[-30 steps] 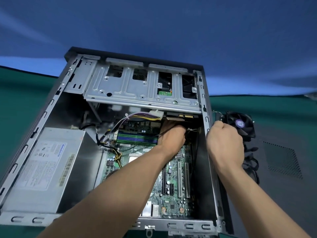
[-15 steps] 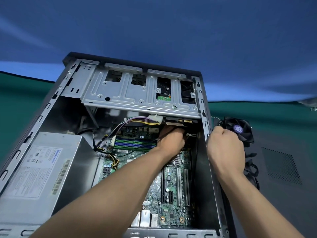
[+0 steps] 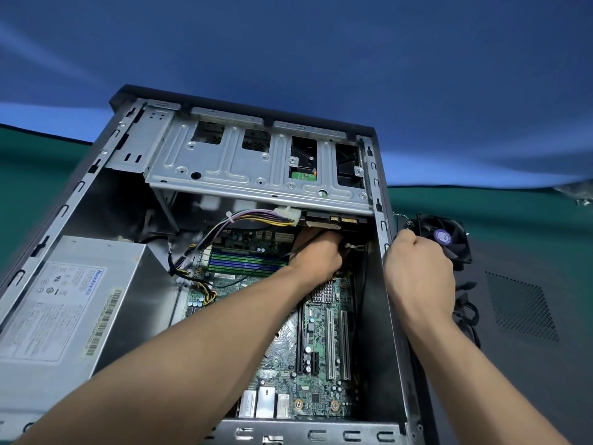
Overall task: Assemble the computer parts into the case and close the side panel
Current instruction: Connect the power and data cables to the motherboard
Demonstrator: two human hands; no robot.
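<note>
The open computer case (image 3: 381, 200) lies on its side, with the green motherboard (image 3: 324, 348) at its bottom. My left hand (image 3: 316, 256) reaches deep inside, just under the silver drive cage (image 3: 256, 170). Its fingers curl around a thin black cable (image 3: 256, 275) near the drive's connectors, and the fingertips are hidden. My right hand (image 3: 417, 271) grips the top edge of the case's right wall. The dark side panel (image 3: 519, 306) with a perforated vent lies flat on the table, to the right of the case.
A grey power supply (image 3: 64, 300) fills the case's left side, with a bundle of coloured wires (image 3: 256, 218) running to a white plug. A loose black fan (image 3: 444, 239) and black cables (image 3: 465, 309) lie outside, just beyond my right hand. Green cloth (image 3: 513, 203) covers the table.
The view has shifted slightly, so the case sits lower in frame. Both hands stay where they were, the left under the drive cage and the right on the wall edge.
</note>
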